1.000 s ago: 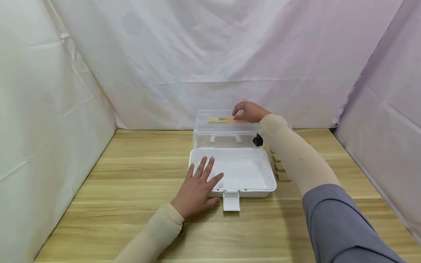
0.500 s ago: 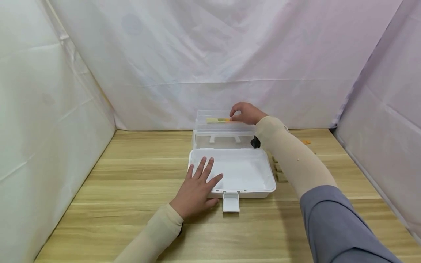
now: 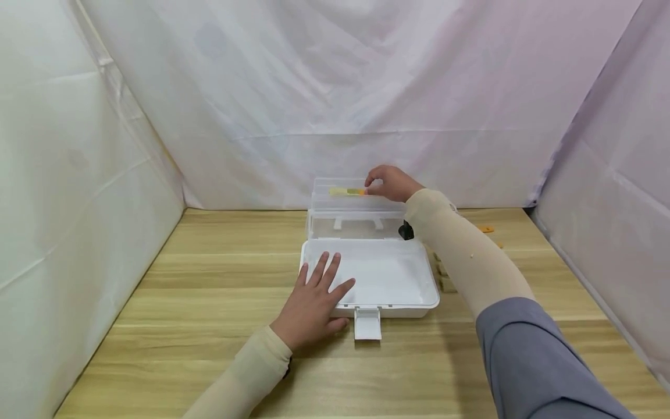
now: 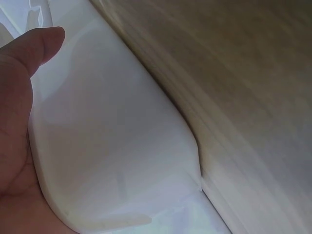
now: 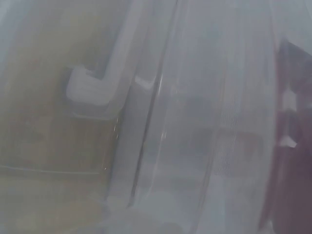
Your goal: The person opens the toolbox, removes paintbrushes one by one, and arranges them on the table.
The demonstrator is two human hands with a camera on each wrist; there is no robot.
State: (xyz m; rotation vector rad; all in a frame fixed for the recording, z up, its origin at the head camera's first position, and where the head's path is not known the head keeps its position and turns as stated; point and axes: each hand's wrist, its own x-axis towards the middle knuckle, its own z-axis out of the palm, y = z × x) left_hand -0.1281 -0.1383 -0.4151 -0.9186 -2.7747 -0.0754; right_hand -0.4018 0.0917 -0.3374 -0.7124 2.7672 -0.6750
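A white plastic storage box (image 3: 387,273) stands open on the table. My left hand (image 3: 313,305) rests on its front left corner, fingers spread over the rim and thumb by the front wall. The left wrist view shows the thumb and palm (image 4: 14,107) against the white box wall (image 4: 117,126). At the back, my right hand (image 3: 392,182) pinches the orange handle of a paintbrush (image 3: 342,191), whose pale bristles point left. The brush lies level over a clear plastic tray (image 3: 324,202) behind the box. The right wrist view is hazy and shows clear plastic with a white carry handle (image 5: 92,92).
The clear lid with its white handle (image 3: 358,220) is folded back behind the box. A white latch (image 3: 368,326) hangs at the front. More brushes (image 3: 447,284) lie right of the box, partly hidden under my right arm. A white cloth (image 3: 262,116) hangs behind the wooden table (image 3: 220,302).
My right hand has shifted slightly left with the paintbrush, which stays over the clear tray. The left hand has stayed in place on the box.
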